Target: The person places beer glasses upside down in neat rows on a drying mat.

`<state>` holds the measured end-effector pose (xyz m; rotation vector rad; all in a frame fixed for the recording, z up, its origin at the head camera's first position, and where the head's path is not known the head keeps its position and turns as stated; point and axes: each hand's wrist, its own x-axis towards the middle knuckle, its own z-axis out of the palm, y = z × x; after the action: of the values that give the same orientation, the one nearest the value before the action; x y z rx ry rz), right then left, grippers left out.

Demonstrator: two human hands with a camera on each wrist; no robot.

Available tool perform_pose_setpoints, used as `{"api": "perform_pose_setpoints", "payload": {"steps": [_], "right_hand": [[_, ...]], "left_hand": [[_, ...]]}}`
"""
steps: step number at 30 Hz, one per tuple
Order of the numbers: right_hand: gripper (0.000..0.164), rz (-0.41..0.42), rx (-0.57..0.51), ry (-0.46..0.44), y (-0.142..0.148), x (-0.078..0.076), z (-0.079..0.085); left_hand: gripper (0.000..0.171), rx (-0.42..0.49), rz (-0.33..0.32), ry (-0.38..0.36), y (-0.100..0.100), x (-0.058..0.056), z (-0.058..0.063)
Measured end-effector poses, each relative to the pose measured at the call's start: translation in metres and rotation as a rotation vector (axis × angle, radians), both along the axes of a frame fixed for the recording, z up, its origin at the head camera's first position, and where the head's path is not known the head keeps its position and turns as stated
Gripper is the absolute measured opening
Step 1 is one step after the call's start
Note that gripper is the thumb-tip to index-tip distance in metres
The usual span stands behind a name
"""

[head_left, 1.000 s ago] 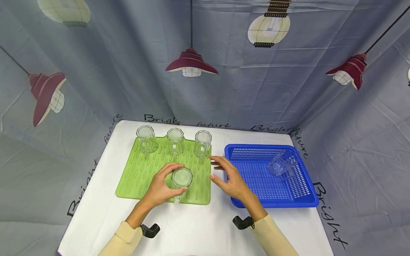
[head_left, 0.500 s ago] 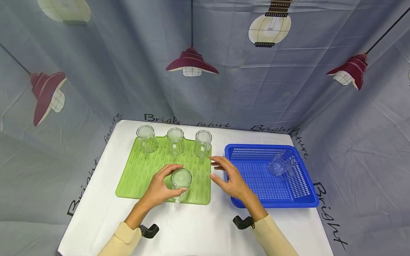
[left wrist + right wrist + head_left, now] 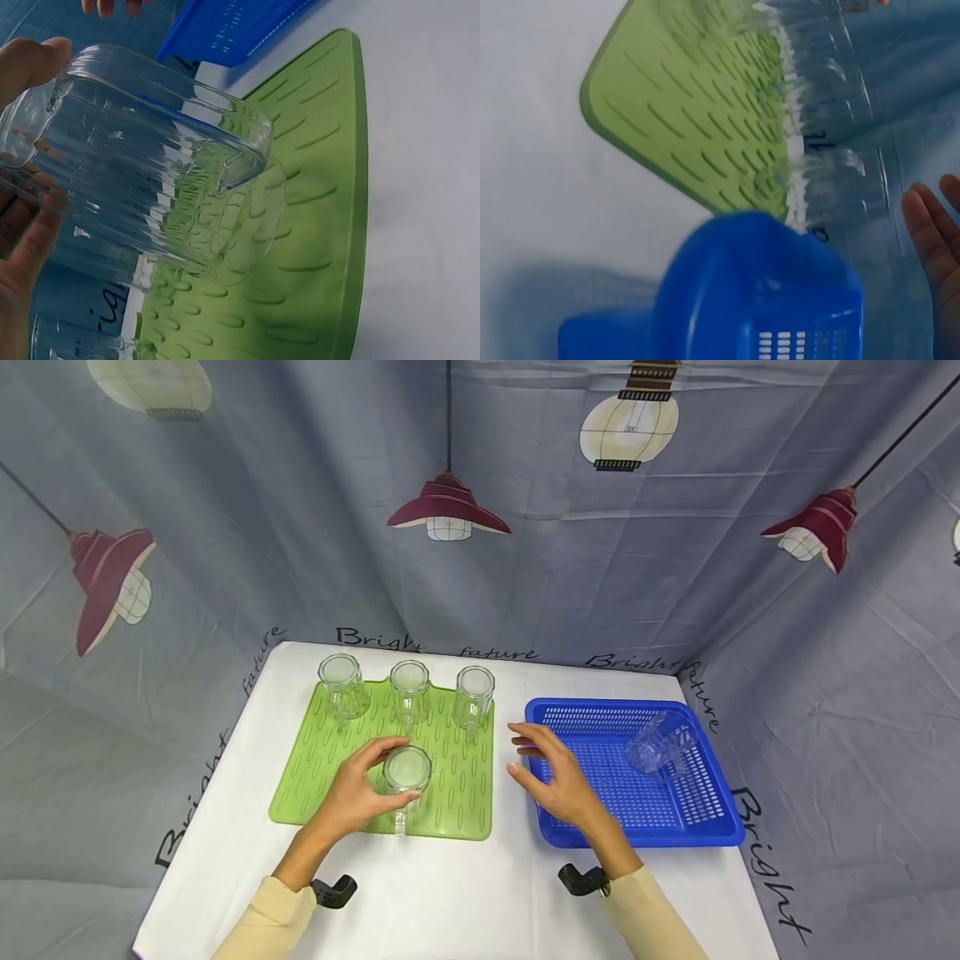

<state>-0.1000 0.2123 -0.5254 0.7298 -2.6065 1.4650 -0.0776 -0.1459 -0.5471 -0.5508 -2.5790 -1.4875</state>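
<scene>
My left hand [image 3: 362, 787] grips a clear glass mug [image 3: 407, 770] near its base, thumb on one side and fingers on the other. The mug is upside down over the front part of the green ridged mat [image 3: 315, 777], its handle towards me. In the left wrist view the mug's rim [image 3: 251, 225] is close to the mat; whether it touches I cannot tell. Three more mugs, a left one [image 3: 343, 687], a middle one [image 3: 410, 692] and a right one [image 3: 474, 697], stand inverted along the mat's back edge. My right hand [image 3: 558, 777], fingers spread and holding nothing, hovers by the basket's left rim.
A blue plastic basket [image 3: 637, 841] stands on the right of the white-covered table [image 3: 465, 902]. One glass mug [image 3: 651, 747] lies tilted inside it, towards the right. A grey printed curtain [image 3: 540, 585] closes off the back and sides.
My left hand has carried the inverted mug a little to the left over the mat. The right hand has shifted slightly right, away from the mat.
</scene>
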Motion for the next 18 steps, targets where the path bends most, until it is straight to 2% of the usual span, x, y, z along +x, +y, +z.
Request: {"api": "perform_pose_setpoints", "payload": {"steps": [11,18], "right_hand": [[0.057,-0.064,-0.007,0.004,0.030,-0.002,0.002],[0.056,-0.116,0.036,0.007,0.048,-0.004,0.004]], "left_hand": [[0.082,-0.001,0.025,-0.006,-0.012,-0.005,-0.002],[0.082,0.000,0.057,-0.019,-0.020,-0.009,-0.005]]}}
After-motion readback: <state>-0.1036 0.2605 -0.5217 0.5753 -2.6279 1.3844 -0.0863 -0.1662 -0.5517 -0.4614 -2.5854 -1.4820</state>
